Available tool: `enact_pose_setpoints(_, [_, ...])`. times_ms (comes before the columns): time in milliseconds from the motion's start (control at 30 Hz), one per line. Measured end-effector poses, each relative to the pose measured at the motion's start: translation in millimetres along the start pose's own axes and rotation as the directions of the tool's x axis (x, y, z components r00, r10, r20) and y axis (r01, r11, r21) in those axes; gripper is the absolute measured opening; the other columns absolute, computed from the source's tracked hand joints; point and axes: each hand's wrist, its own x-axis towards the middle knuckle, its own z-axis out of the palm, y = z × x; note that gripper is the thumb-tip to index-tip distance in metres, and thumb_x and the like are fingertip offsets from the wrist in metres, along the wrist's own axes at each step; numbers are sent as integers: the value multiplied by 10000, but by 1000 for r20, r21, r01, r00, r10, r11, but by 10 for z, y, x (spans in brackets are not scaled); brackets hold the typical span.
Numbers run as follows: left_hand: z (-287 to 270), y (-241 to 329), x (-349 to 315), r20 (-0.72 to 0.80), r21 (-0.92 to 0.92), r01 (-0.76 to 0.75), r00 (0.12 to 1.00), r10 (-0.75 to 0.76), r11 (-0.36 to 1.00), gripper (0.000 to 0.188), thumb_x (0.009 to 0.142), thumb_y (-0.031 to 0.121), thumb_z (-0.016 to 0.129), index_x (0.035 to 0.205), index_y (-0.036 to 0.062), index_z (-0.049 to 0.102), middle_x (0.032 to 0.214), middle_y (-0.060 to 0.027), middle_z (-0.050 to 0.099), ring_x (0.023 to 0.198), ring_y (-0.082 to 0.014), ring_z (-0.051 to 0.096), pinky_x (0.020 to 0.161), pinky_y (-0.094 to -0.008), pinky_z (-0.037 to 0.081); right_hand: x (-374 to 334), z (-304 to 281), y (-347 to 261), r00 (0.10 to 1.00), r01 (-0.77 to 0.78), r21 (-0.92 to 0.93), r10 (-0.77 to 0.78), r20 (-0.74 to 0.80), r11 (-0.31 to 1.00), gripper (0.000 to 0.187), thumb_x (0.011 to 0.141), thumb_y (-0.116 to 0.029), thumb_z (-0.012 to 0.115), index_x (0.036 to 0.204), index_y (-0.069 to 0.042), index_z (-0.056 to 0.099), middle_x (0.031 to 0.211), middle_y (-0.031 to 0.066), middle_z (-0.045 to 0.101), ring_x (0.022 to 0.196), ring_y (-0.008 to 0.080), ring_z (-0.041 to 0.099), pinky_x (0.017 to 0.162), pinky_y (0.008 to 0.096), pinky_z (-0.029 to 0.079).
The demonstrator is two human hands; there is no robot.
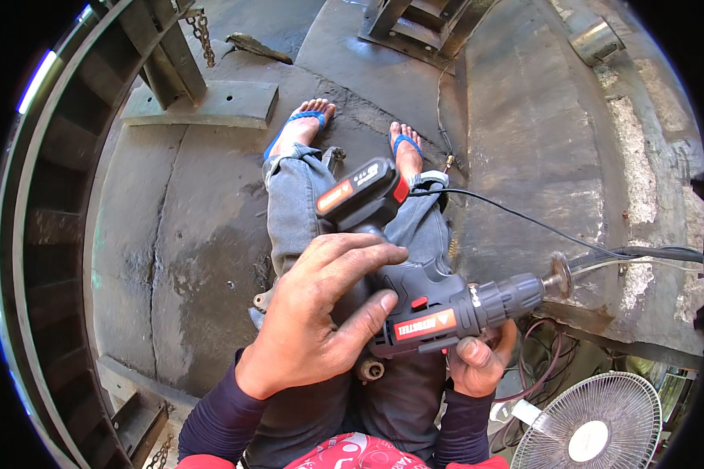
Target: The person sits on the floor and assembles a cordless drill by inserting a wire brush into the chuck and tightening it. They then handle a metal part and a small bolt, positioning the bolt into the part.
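Observation:
A black and grey cordless drill [442, 301] lies across my lap on its side, battery pack [360, 191] pointing away from me and chuck [512, 299] to the right. In the chuck sits a rusty, round metal attachment [558, 277]. My left hand [321, 301] is closed around the handle, its thumb and forefinger reaching toward the drill's body. From below, my right hand [481, 363] holds the front of the drill near the chuck, fingers curled and partly hidden. A metal cylinder end with a hole [371, 368] shows beneath the drill.
A white fan [590, 438] stands at the lower right beside tangled hoses [544, 352]. Black cable [516, 211] runs along the right. Dark metal framework [55, 234] curves along the left, and a steel base plate [235, 104] rests on the stained concrete floor [195, 258].

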Motion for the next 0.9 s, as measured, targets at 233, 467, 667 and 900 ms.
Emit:
enact_pose_setpoints(233, [119,22,8,120,-55,-28,992,34,998,715,788,166,822,1436,-10,577,1344,-201,653,1302,-378,596,1133,-460,440,62,63,-108,999,-43,-74,44,5,996,759,680,-179,924,1318,73,599,1166,140,698,1024,247,713,935,374,578])
enact_pose_setpoints(467, [215,45,-139,154,16,-20,988,18,1000,1113,684,350,942,1573,-20,384,1582,-214,438,1479,-436,374,1243,-524,289,-52,39,-143,997,-37,-126,45,64,991,888,577,-172,953,1341,91,585,1276,185,657,1164,275,662,1041,402,523])
enact_pose_setpoints(667, [185,68,-191,178,10,3,984,-5,1000,1103,709,328,916,1596,10,344,1564,-210,446,1462,-454,373,1238,-552,279,-100,-25,-127,991,8,-180,17,136,984,908,577,-212,978,1342,87,591,1341,206,623,1260,307,606,1121,431,449])
enact_pose_setpoints(900, [74,170,41,319,-30,-135,938,138,990,869,713,216,813,1508,37,509,1497,-208,528,1432,-412,474,1205,-526,324,-66,48,-152,983,0,-149,27,179,989,902,603,-206,990,1353,90,585,1318,190,634,1232,285,619,1106,424,469])
